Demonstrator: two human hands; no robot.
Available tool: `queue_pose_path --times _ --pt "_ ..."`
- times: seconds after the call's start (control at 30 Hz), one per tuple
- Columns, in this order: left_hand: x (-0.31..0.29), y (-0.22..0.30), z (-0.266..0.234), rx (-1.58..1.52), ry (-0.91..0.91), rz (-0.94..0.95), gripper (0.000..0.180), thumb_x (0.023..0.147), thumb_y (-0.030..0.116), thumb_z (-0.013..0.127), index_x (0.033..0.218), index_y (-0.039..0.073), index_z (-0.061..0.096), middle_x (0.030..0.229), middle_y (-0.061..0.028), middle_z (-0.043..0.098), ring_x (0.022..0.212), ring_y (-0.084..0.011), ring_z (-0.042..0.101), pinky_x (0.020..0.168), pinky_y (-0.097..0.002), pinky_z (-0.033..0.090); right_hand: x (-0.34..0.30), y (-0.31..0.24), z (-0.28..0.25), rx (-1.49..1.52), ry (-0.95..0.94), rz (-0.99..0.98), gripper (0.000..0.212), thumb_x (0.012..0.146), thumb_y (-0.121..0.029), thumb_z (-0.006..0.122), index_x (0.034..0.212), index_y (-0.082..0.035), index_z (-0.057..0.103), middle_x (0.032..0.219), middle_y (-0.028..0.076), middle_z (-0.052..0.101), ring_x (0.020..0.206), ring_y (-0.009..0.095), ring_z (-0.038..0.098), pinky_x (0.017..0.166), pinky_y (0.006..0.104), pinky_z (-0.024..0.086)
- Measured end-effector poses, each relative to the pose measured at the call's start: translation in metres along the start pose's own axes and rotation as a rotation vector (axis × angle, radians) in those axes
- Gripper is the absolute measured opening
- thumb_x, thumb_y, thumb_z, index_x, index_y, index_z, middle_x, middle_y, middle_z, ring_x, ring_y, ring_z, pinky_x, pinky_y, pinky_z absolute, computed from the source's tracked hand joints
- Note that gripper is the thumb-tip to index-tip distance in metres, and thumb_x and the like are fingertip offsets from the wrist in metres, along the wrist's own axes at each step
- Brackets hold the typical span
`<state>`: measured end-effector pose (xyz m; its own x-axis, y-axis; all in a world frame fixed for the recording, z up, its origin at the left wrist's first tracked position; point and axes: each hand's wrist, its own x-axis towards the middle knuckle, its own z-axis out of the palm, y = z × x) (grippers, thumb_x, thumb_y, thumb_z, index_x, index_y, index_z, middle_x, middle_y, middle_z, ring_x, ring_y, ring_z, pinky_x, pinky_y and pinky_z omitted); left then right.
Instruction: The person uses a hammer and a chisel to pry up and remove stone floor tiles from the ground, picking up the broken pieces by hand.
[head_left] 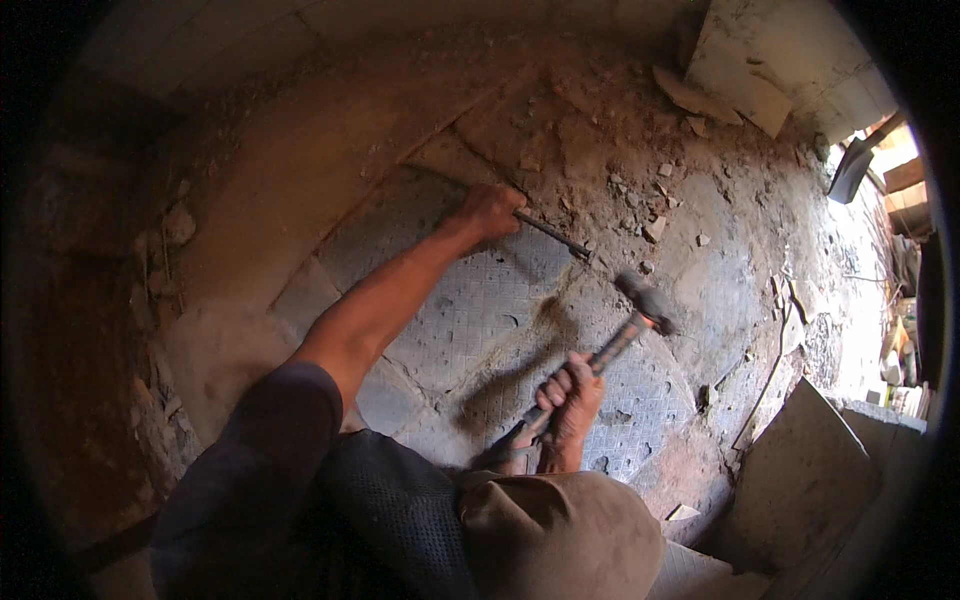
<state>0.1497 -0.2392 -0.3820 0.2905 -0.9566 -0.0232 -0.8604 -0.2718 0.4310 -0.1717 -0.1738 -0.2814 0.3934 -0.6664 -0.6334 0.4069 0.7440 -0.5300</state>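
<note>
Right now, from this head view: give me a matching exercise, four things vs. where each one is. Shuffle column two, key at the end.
Column one
1. hammer
2. thin dark rod
3. shovel-like tool
4. large flat slab

Column two
A. beside the bright area at the right edge of the view
B. gripped in the left hand
C. lower right of the view
D. gripped by its handle in the right hand

Right pairs: 1-D, 2-B, 3-A, 4-C
</note>
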Motion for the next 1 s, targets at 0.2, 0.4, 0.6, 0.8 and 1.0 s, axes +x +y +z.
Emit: queue_pose_path --times 0.2,0.4,0.6,0.8,1.0 --pt "-0.005 0.005 0.003 -0.072 0.098 0.064 0.028 0.063 0.017 0.071 0.090 0.008 0.069 0.087 -0.0204 0.067 0.088 -0.0404 0.066 0.076 -0.0505 0.051 0.025 -0.017 -0.008 0.117 0.081 -0.318 0.014 0.096 -0.017 0.059 0.089 -0.014 0.047 0.056 -0.005 0.036 0.042 0.008 0.035 0.038 0.0258 0.032" --pt "-0.011 0.008 0.003 -0.122 0.126 0.076 0.029 0.070 0.022 0.076 0.093 0.005 0.069 0.090 -0.0194 0.068 0.091 -0.0400 0.065 0.078 -0.0510 0.051 0.010 0.018 0.018 -0.076 -0.049 0.028 0.011 0.096 -0.014 0.058 0.093 -0.015 0.048 0.057 -0.007 0.033 0.041 0.006 0.034 0.038 0.0243 0.032" --pt "-0.018 0.014 -0.007 -0.096 0.021 0.099 0.055 0.080 0.044 0.077 0.121 0.010 0.063 0.118 -0.0118 0.065 0.113 -0.0340 0.060 0.095 -0.0473 0.049 0.000 -0.022 0.006 0.016 0.052 -0.268 0.013 0.096 -0.012 0.058 0.090 -0.012 0.046 0.057 -0.006 0.035 0.042 0.007 0.036 0.037 0.0261 0.033" --pt "-0.036 0.030 0.002 0.091 0.035 0.138 0.078 0.079 0.050 0.078 0.143 0.019 0.046 0.142 -0.0128 0.047 0.136 -0.0348 0.040 0.116 -0.0515 0.030 0.026 0.006 0.006 0.042 0.033 -0.156 0.013 0.093 -0.011 0.059 0.090 -0.013 0.046 0.058 -0.005 0.036 0.044 0.008 0.034 0.038 0.0259 0.033" --pt "-0.046 0.018 0.004 0.112 0.058 0.117 0.083 0.080 0.050 0.077 0.148 0.019 0.040 0.145 -0.0142 0.044 0.138 -0.0347 0.037 0.118 -0.0514 0.025 0.008 0.009 0.000 0.039 -0.062 0.070 0.014 0.094 -0.013 0.061 0.091 -0.015 0.048 0.056 -0.007 0.034 0.040 0.006 0.033 0.035 0.0241 0.030"
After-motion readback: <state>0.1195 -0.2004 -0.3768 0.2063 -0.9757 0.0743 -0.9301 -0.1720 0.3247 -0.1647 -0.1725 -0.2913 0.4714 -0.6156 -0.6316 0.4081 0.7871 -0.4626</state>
